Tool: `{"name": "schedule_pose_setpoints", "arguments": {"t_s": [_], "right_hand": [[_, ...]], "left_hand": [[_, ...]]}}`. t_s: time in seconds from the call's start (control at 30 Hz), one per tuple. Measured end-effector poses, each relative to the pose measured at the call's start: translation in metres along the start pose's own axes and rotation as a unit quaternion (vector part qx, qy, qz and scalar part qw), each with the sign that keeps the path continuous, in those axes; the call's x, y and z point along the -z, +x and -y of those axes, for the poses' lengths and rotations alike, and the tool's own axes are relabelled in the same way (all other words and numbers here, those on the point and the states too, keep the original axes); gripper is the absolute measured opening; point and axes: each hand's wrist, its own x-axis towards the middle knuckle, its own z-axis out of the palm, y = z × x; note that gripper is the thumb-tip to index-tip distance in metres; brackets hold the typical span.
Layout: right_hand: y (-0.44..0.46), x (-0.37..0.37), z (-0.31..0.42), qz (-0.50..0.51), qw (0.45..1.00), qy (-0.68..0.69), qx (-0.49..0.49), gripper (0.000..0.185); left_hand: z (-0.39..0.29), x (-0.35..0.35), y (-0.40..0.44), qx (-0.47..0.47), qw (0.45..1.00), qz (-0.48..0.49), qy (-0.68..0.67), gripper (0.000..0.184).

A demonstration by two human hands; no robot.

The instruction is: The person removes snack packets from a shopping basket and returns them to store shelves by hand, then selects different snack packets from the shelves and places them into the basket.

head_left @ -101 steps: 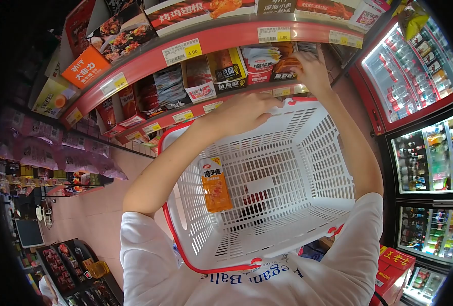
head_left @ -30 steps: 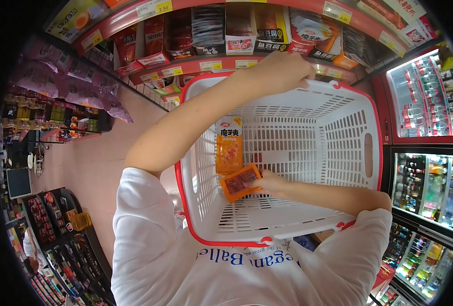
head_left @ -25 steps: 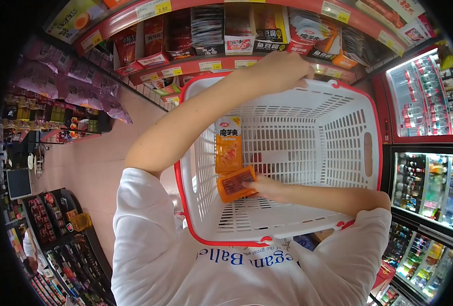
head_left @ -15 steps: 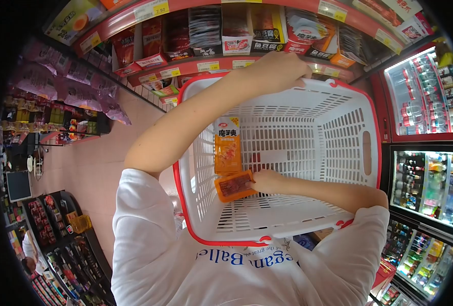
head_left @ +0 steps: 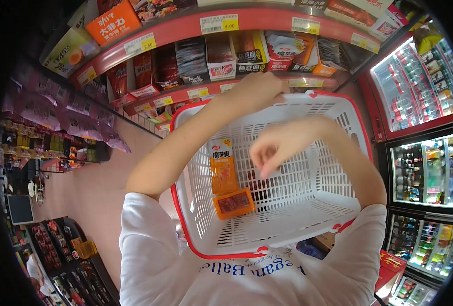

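A white plastic shopping basket with a red rim is held against my shirt front. My left hand is closed over its far rim, fingers partly hidden behind the edge. Above the basket's interior hovers my right hand, slightly blurred, fingers loosely curled and thumb apart, with nothing seen in it. On the basket's left side lies an orange-and-white snack packet with Chinese lettering. An orange packet with a dark window lies just below it, touching or slightly overlapping its lower end.
Ahead is a snack shelf with red price rails and several boxes of packets. Lit drink fridges stand on the right. Hanging bags and a dark display rack line the left, beside pinkish floor.
My right hand has let go of the orange windowed packet and risen up and away toward the far side. The packet now rests in the basket. My left hand stays on the rim.
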Motion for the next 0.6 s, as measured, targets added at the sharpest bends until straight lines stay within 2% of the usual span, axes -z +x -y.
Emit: {"name": "schedule_pose_setpoints", "arguments": {"t_s": [0.03,0.07,0.1,0.13,0.17,0.2,0.23,0.27,0.3,0.33,0.37,0.43,0.47,0.53,0.6], "right_hand": [[-0.014,0.014,-0.003,-0.077,0.993,0.038,0.074,0.03],[-0.027,0.027,-0.008,-0.154,0.974,0.076,0.148,0.026],[-0.043,0.041,-0.013,-0.222,0.959,0.105,0.14,0.022],[-0.056,0.055,-0.019,-0.288,0.939,0.135,0.132,0.018],[-0.056,0.065,-0.038,-0.383,0.905,0.113,0.147,0.014],[-0.054,0.077,-0.065,-0.507,0.855,-0.008,0.107,0.02],[-0.053,0.082,-0.085,-0.509,0.854,-0.009,0.108,0.02],[-0.053,0.084,-0.101,-0.635,0.741,-0.206,0.072,0.026],[-0.053,0.086,-0.117,-0.718,0.578,-0.387,0.03,0.033],[-0.054,0.089,-0.132,-0.725,0.568,-0.386,0.035,0.046],[-0.052,0.091,-0.138,-0.728,0.566,-0.386,0.036,0.046],[-0.05,0.094,-0.144,-0.769,0.511,-0.383,0.019,0.049],[-0.05,0.094,-0.144,-0.77,0.51,-0.382,0.019,0.049],[-0.049,0.09,-0.145,-0.726,0.596,-0.338,0.048,0.048],[-0.05,0.088,-0.142,-0.722,0.597,-0.347,0.045,0.047]], "left_hand": [[0.0,0.001,0.001,0.006,1.0,0.005,-0.002,0.022],[-0.007,0.012,0.005,0.054,0.991,0.1,0.077,0.022],[-0.008,0.013,0.003,0.05,0.991,0.1,0.078,0.022],[-0.007,0.012,-0.004,0.04,0.998,0.047,0.034,0.023],[-0.006,0.011,-0.007,0.03,0.999,-0.007,-0.011,0.023],[0.0,0.006,-0.006,0.024,0.999,-0.011,-0.027,0.025],[0.0,0.006,-0.006,0.022,0.999,-0.011,-0.024,0.025],[0.0,0.005,-0.005,0.022,0.999,-0.01,-0.024,0.026],[0.0,0.004,-0.005,0.022,0.999,-0.008,-0.023,0.026],[0.0,0.003,-0.003,0.02,1.0,-0.005,-0.02,0.026],[-0.001,0.001,-0.001,0.024,1.0,0.004,-0.009,0.026],[0.002,0.0,0.003,0.027,1.0,0.013,0.003,0.027],[0.004,0.0,0.004,0.03,0.999,0.012,-0.016,0.027],[0.006,-0.002,0.005,0.032,0.999,0.017,-0.036,0.027],[0.007,-0.004,0.007,0.03,0.999,0.018,-0.022,0.027]]}}
